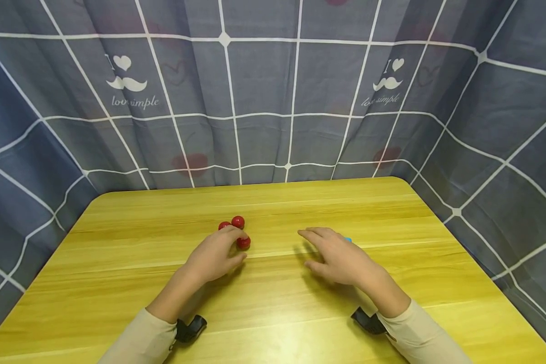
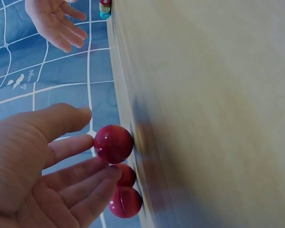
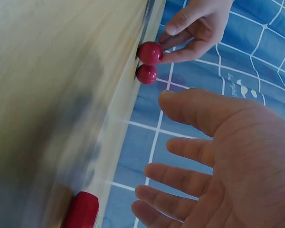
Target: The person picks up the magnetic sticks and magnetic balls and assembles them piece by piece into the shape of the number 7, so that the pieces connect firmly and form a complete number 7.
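Three small glossy red balls (image 1: 237,222) sit clustered mid-left on the yellow wooden table (image 1: 391,212). Left hand (image 1: 216,255) is on the cluster, fingers (image 2: 80,145) loosely spread, fingertips touching the nearest ball (image 2: 113,143), no closed grip. Right hand (image 1: 338,258) hovers well apart to the right, fingers (image 3: 180,178) open and relaxed, holding nothing. A red cylindrical piece (image 3: 81,211) lies beside it.

A yellow wooden table (image 1: 273,303) with rounded far corners fills the lower part of the head view, its grain running side to side. Behind the table and along both its sides hangs a grey-blue cloth backdrop (image 1: 264,101) crossed by white grid lines, printed with white hearts, moustaches and script. Even, soft light falls on the table.
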Tool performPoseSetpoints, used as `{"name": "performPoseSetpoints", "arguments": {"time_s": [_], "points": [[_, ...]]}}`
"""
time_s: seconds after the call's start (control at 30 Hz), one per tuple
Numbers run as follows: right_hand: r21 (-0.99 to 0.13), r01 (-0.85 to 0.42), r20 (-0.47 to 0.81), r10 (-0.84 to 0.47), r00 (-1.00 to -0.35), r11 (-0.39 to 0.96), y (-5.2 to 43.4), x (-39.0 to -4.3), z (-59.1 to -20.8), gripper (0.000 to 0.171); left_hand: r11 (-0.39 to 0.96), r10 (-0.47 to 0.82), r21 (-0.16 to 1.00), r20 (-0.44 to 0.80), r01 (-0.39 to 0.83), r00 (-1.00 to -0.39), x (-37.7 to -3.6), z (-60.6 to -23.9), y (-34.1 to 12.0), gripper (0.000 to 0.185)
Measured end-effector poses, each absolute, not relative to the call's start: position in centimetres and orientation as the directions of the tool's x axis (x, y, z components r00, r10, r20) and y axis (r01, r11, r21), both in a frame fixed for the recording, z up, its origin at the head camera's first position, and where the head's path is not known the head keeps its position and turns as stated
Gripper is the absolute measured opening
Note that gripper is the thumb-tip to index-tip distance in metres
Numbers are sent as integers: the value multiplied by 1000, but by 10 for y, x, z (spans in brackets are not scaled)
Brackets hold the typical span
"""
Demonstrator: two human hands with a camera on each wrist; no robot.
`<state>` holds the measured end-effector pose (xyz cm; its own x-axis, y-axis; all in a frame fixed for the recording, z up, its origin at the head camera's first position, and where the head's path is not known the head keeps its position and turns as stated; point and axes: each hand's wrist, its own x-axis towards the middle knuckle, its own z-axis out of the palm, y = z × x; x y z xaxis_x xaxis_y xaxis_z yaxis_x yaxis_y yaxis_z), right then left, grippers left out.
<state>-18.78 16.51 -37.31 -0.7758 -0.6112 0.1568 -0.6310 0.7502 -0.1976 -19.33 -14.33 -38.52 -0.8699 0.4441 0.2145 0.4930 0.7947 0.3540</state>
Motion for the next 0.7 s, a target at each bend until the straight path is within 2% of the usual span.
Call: {"name": "performPoseSetpoints", "arguments": {"time_s": [0.27, 0.53, 0.7], "points": [[-266, -596, 107, -591, -799, 758, 171, -192, -371, 66, 797, 446, 343, 220, 497, -868, -194, -387, -143, 37], [-269, -587, 107, -582, -806, 764, 176, -195, -371, 64, 791, 443, 373, 197, 485, -875, -195, -385, -141, 26], [-271, -576, 122, -566, -815, 771, 180, -197, -371, 63, 776, 458, 387, 196, 497, -867, -194, -385, -140, 26]]}}
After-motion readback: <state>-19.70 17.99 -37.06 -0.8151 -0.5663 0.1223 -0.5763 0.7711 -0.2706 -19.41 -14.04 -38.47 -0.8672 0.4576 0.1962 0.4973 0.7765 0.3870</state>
